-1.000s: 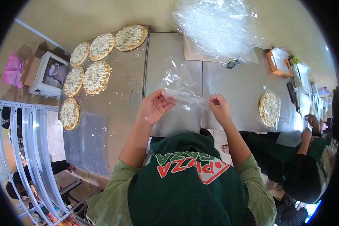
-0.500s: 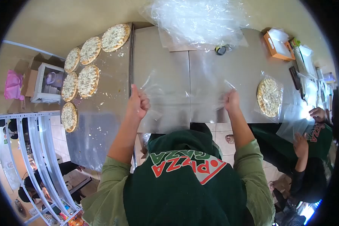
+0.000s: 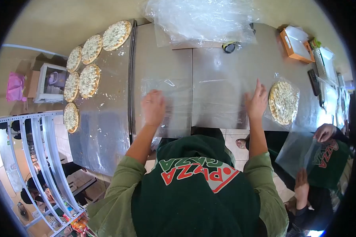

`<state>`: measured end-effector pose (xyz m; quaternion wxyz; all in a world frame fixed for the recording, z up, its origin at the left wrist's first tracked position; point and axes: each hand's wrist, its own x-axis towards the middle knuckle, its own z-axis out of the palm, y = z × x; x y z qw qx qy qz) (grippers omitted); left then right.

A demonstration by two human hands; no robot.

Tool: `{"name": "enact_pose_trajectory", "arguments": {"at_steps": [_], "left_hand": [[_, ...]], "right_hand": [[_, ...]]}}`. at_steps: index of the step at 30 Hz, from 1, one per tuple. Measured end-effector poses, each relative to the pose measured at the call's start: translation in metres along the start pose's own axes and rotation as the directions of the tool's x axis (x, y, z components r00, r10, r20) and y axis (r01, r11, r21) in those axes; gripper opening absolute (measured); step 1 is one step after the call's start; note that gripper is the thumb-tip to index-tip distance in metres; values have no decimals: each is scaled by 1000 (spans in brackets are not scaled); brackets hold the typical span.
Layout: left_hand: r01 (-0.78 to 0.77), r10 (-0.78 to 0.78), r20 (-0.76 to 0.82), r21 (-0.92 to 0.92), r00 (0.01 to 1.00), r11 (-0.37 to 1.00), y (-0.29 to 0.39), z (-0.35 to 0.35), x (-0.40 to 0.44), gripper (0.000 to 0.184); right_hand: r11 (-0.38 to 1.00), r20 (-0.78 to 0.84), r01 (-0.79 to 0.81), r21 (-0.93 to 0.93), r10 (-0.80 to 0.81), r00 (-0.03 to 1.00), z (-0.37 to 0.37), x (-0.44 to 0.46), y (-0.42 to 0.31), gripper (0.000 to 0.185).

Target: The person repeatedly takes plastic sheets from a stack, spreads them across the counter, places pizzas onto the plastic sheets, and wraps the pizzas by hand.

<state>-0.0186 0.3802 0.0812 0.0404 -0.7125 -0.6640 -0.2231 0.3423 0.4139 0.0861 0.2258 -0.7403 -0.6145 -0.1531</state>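
Observation:
A clear plastic bag (image 3: 203, 103) lies spread flat across the steel table in front of me. My left hand (image 3: 153, 106) is over its left part, blurred, with the fingers hard to make out. At the bag's right end is my right hand (image 3: 257, 101), its fingers spread and nothing held in them. Just right of that hand sits a topped pizza (image 3: 283, 103) inside clear plastic. Several unwrapped pizzas (image 3: 89, 81) rest on the left table, crumbs beside them.
Loose clear bags (image 3: 201, 19) are heaped at the back beside a dark tape roll (image 3: 228, 47). An orange box (image 3: 296, 43) stands back right. A co-worker's hands (image 3: 324, 132) hold a clear bag (image 3: 298, 152) at the right. A metal rack (image 3: 47, 158) is lower left.
The bag was held up and stretched between my hands; now it lies on the table. My right hand has opened. The co-worker's bag is held lower and more spread out.

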Motion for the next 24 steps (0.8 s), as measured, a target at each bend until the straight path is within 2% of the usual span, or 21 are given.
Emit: {"name": "enact_pose_trajectory", "arguments": {"at_steps": [1, 3, 4, 6, 7, 10, 12, 13, 15, 17, 19, 20, 22, 23, 24], "left_hand": [[-115, 117, 50, -35, 992, 993, 12, 3, -1, 29], [-87, 110, 106, -198, 988, 976, 24, 18, -2, 26], [-70, 112, 135, -282, 985, 957, 25, 25, -4, 24], [-8, 81, 305, -233, 949, 972, 16, 39, -12, 33], [21, 60, 385, -202, 921, 979, 13, 39, -13, 37], [-94, 112, 455, -64, 883, 994, 3, 21, -11, 55], [-126, 104, 533, 5, 840, 992, 4, 10, -8, 64], [-147, 102, 569, 33, 816, 989, 4, 9, -8, 69], [-111, 123, 484, -54, 866, 992, 0, 16, -12, 75], [-79, 140, 453, -151, 880, 985, -9, 27, -23, 79], [-46, 162, 470, -249, 868, 967, -21, 35, -31, 82], [-68, 153, 519, -179, 841, 981, -26, 32, -34, 83], [-115, 117, 613, -42, 781, 992, -24, 1, -23, 84], [-155, 117, 686, -6, 718, 988, -25, -8, -17, 90], [-203, 117, 755, 21, 645, 979, -26, -16, -10, 96]], "right_hand": [[993, 66, 91, 75, -96, 993, -6, 3, -4, 27], [942, 180, 242, 234, -287, 941, -14, 1, -8, 36], [907, 307, 263, 329, -366, 879, -14, -4, -15, 37], [822, 503, 251, 512, -524, 687, -9, -14, -29, 38], [839, 430, 411, 357, -538, 725, 7, -19, -23, 39], [904, 431, 291, 314, -409, 805, 32, -7, 34, 37], [955, 537, 296, 21, -261, 802, 29, 13, 55, 39], [953, 461, 297, 60, -290, 838, 15, 22, 42, 39], [942, 298, 310, 130, -336, 894, -7, 29, 4, 40], [812, 401, 183, 554, -452, 796, 1, 2, -41, 43], [866, 597, 96, 490, -414, 687, 3, -23, -68, 55], [891, 684, 60, 451, -388, 618, 2, -30, -77, 61], [942, 743, 152, 299, -330, 583, 4, -25, -55, 82], [955, 768, 200, 218, -294, 569, 5, -16, -27, 93], [955, 771, 207, 211, -293, 565, 3, -16, -32, 93]]}}
